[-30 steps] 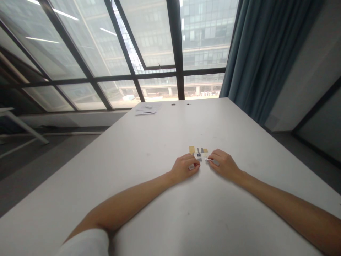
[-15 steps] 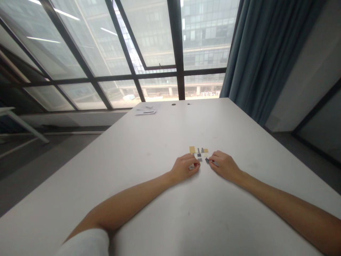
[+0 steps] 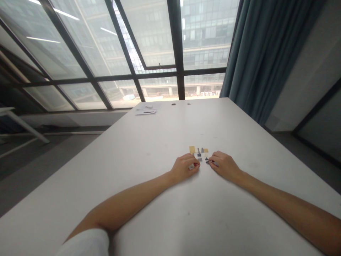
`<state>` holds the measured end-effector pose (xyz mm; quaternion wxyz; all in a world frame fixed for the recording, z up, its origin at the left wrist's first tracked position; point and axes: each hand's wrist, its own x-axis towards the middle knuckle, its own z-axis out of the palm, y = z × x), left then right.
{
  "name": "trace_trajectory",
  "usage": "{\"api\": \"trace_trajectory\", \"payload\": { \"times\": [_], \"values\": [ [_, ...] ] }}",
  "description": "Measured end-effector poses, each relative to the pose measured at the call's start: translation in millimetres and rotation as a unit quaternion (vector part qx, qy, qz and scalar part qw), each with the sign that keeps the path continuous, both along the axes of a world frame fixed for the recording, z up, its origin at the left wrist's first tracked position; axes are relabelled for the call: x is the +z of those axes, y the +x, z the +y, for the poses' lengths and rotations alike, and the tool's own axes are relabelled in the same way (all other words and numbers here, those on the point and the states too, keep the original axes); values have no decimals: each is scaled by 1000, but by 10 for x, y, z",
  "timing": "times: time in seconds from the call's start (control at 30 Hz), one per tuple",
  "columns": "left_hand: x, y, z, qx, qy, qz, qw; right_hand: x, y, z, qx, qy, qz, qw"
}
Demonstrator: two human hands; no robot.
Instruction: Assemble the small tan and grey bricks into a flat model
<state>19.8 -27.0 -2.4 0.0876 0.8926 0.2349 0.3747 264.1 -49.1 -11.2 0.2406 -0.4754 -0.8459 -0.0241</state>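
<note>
Over a broad, white, flat-topped table (image 3: 160, 138), both forearms converge; the left hand (image 3: 185, 166) curls inward and the right hand (image 3: 223, 164) bends toward it, fingers narrowed, though whether either grips anything cannot be told. A square tan plate (image 3: 192, 149) lies beyond the left hand; small dark grey angular pieces (image 3: 207, 162) lie at the right hand's inner side.

Right hand (image 3: 223, 164) perhaps on dark piece (image 3: 207, 162)

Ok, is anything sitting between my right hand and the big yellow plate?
Yes. On the straight line from your right hand to the big yellow plate, a small dark piece lies in between. Small gray pieces are also just right of the plate.
</note>
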Motion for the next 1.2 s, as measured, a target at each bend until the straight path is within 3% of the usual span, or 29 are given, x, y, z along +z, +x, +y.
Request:
{"api": "trace_trajectory", "payload": {
  "times": [0.3, 0.7, 1.2],
  "values": [
    [7, 4, -5, 5, -4, 3, 1000, 59, -39, -43, -26, 1, 1, 1000],
    [28, 24, -5, 7, -4, 2, 1000, 38, -200, -46, -130, -47, -19, 990],
    [17, 11, -1, 12, -14, 0, 1000, 10, -209, -36, -147, -47, 1, 988]
  ]
}}
